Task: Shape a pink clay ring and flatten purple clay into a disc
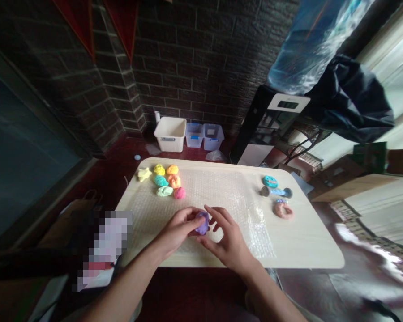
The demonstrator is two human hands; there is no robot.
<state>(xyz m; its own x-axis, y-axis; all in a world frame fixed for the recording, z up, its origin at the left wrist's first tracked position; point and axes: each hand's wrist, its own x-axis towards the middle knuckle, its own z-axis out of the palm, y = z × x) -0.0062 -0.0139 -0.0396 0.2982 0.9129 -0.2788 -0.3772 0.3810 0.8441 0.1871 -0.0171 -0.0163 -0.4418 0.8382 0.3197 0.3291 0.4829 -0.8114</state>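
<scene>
A lump of purple modelling clay (pixel 202 223) is held over the front middle of the table. My left hand (pixel 184 222) is closed around it, with the thumb pressed on its near face. Beside the lump, my right hand (pixel 225 235) has its fingers apart and curved toward the clay; whether a fingertip touches it I cannot tell. Under both hands lies a sheet of bubble wrap (pixel 218 188). Several clay lumps sit at the back left, among them a pink ball (pixel 179 193), a teal one (pixel 160 180) and a yellow one (pixel 159 169).
On the table's (pixel 309 241) right side lie a teal oval piece (pixel 270 181), a dumbbell-shaped piece (pixel 277 192) and a brownish-pink ring (pixel 284 210). Beyond the far edge, a cream bin (pixel 170 134) and two clear bins stand on the floor. A water dispenser (pixel 265 120) rises behind right.
</scene>
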